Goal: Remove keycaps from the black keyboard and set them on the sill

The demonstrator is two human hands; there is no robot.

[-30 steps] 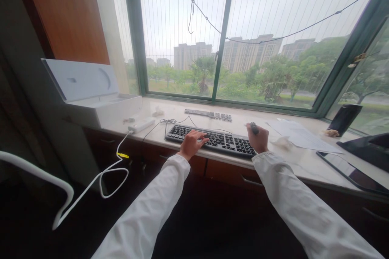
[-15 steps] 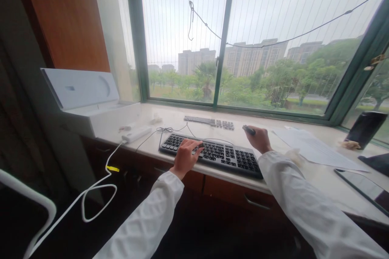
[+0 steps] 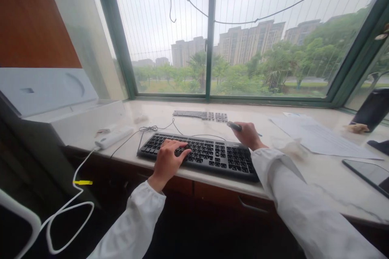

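A black keyboard with its keycaps off over most of its keys lies near the counter's front edge. My left hand is over its left half, thumb and forefinger closed on a small black keycap. Above the keyboard's right rear edge, my right hand is closed around a slim dark tool; one end points left, and a thin bluish tip shows behind the hand. I cannot make out the tool's exact kind. Loose grey keycaps lie in rows behind the keyboard.
A thin black cable is bundled behind the keyboard's left end. Further left are a white power strip and an open white box. Papers, a phone and crumpled tissue are on the right.
The view has shifted, moving the box and power strip leftward. My right hand with the dark tool has come closer to the keyboard's rear edge. My left hand keeps its pinch over the keys.
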